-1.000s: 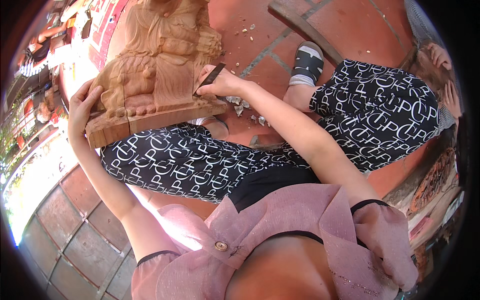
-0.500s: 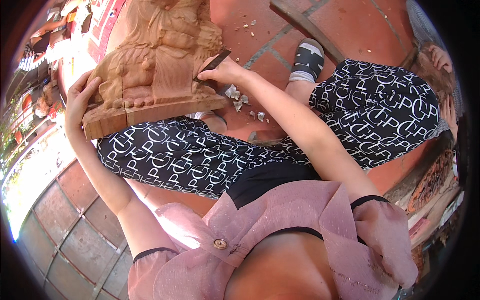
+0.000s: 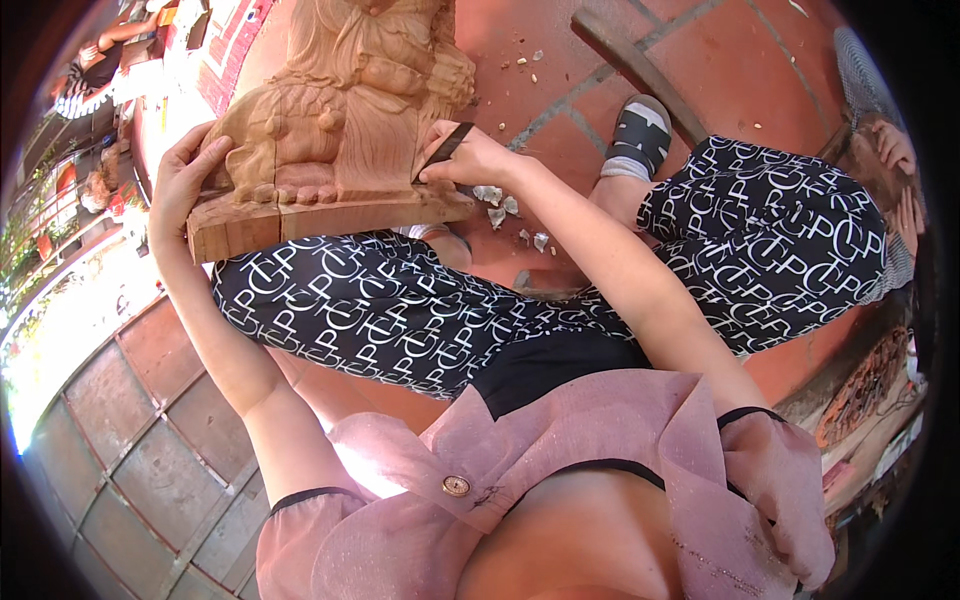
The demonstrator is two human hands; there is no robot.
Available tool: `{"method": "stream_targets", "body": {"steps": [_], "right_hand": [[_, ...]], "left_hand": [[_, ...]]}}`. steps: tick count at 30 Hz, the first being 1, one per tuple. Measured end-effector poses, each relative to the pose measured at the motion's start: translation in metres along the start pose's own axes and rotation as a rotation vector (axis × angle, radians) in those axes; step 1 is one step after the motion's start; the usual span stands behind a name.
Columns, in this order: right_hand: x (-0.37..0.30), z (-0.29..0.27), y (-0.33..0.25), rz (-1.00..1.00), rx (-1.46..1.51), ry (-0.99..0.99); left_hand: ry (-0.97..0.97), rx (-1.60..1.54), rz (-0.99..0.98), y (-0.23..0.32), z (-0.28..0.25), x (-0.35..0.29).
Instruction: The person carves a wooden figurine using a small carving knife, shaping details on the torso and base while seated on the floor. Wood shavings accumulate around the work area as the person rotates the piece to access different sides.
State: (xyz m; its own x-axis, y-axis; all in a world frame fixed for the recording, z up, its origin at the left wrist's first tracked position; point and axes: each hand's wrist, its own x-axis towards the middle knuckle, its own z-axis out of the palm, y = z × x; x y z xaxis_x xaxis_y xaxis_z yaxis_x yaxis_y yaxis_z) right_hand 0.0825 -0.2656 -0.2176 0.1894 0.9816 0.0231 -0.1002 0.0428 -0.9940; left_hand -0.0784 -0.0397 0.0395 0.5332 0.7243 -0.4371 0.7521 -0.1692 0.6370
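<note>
Warm tan on the carving (image 3: 345,130) between my left hand (image 3: 187,178) and right hand (image 3: 475,160), near-black on the tool (image 3: 453,142) in my right, and below both, white letters patterning my black trousers (image 3: 370,315)!

Statue (image 3: 345,130): matt carved wood, rippled; base (image 3: 340,221) smoother. Tool (image 3: 455,139): metal-looking. Blouse (image 3: 580,430): thin cloth, faint sheen. Far floor (image 3: 715,75): smooth tile.

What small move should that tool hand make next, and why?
Probably a short, light stroke of the dark flat tool: the right hand holds its tip at the carved wooden figure, near the base, while the left hand grips the opposite side.
</note>
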Motion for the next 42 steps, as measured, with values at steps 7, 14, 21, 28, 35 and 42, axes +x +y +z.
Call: {"method": "stream_targets", "body": {"steps": [7,14,21,28,35,42], "right_hand": [[0.011,-0.011,-0.017,0.147,0.064,0.08],[0.007,0.038,-0.097,-0.521,-0.084,0.118],[0.026,0.065,-0.094,-0.72,-0.127,0.1],[0.036,0.05,-0.093,-0.613,-0.179,0.063],[0.025,0.029,-0.097,-0.393,0.03,0.16],[0.03,0.073,-0.114,-0.534,-0.099,0.181]], "left_hand": [[-0.018,-0.002,0.016,0.004,-0.001,-0.001],[-0.008,0.028,0.035,0.002,0.001,-0.001],[-0.01,0.042,0.06,0.003,-0.001,-0.006],[-0.049,0.0,0.094,-0.004,0.0,0.005],[-0.017,0.034,0.095,0.001,0.003,-0.002],[-0.025,0.03,0.111,0.0,0.003,-0.005]]}}
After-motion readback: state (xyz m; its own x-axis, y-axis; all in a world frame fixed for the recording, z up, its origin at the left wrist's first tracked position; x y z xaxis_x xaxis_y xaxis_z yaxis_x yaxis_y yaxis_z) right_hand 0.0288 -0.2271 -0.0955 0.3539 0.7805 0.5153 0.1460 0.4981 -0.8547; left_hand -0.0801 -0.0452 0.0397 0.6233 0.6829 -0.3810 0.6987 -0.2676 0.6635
